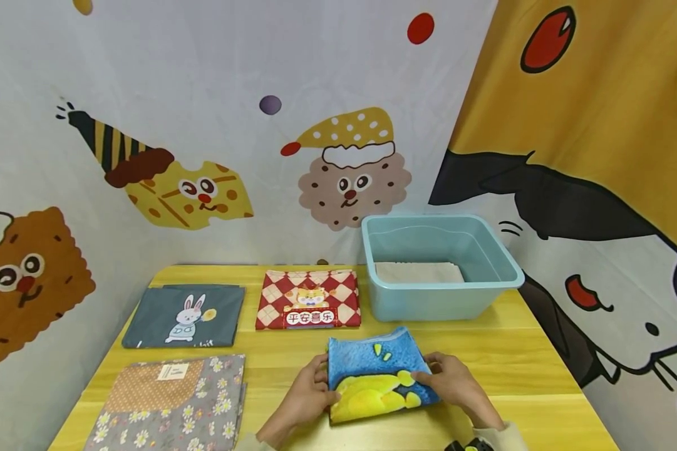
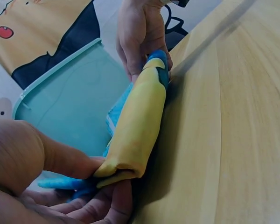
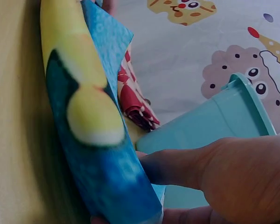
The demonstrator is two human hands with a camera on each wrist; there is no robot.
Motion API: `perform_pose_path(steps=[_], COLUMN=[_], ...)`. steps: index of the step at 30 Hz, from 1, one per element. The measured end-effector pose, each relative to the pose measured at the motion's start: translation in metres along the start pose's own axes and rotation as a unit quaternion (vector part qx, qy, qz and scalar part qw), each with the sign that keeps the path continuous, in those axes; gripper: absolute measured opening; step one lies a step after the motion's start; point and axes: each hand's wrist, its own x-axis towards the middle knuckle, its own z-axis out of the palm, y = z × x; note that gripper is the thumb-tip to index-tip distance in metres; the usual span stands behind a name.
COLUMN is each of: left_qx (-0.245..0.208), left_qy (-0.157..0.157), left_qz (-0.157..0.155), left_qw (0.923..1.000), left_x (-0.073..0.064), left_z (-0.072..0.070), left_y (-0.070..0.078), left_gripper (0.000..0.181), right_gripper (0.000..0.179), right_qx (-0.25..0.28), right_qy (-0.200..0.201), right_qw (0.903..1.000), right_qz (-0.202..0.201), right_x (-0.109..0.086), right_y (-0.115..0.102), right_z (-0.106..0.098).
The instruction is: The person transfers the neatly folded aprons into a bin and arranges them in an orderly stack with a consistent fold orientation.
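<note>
A folded blue-and-yellow cloth [image 1: 372, 376] is held by both hands at the front of the table. My left hand [image 1: 307, 394] pinches its left side; in the left wrist view the thumb presses on top and the fingers [image 2: 107, 205] lie beneath the folded end. At the opposite side, my right hand [image 1: 456, 382] grips the edge, its thumb [image 3: 172, 165] against the blue part in the right wrist view. The cloth's near edge is a rounded yellow fold [image 2: 140, 121], and a blue flap [image 3: 105, 39] stands out behind it.
A light-blue plastic tub [image 1: 428, 304] with a pale folded cloth [image 1: 417, 272] inside stands at the back right. A red checked folded cloth [image 1: 267, 304], a dark rabbit-print one [image 1: 146, 319] and a grey floral one [image 1: 214, 407] lie on the wooden table [image 1: 518, 357]. Printed curtains [image 1: 231, 62] hang behind.
</note>
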Motion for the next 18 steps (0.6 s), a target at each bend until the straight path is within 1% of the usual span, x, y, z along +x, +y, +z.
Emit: perform_pose_path(steps=[6,11,14,18], left_qx=[-0.048,-0.061,-0.065,-0.076], left_qy=[-0.009,-0.02,-0.027,-0.036], left_qz=[0.039,0.052,0.051,0.043], left_qw=[0.9981,0.9966,0.9962,0.9955], left_x=[-0.003,-0.003,-0.003,-0.003], left_z=[-0.001,-0.005,-0.007,-0.01], left_y=[-0.002,-0.002,-0.002,-0.002], left_gripper=[0.083,0.08,0.08,0.08], right_gripper=[0.063,0.056,0.053,0.054], right_qx=[0.046,0.105,0.145,0.187], right_qy=[-0.016,-0.032,-0.052,-0.089], right_qw=[0.9987,0.9936,0.9879,0.9783], right_qz=[0.015,0.028,0.017,-0.014], right_x=[-0.002,-0.001,0.0,0.003], right_y=[-0.002,-0.001,0.004,0.012], right_z=[-0.006,-0.007,-0.007,-0.007])
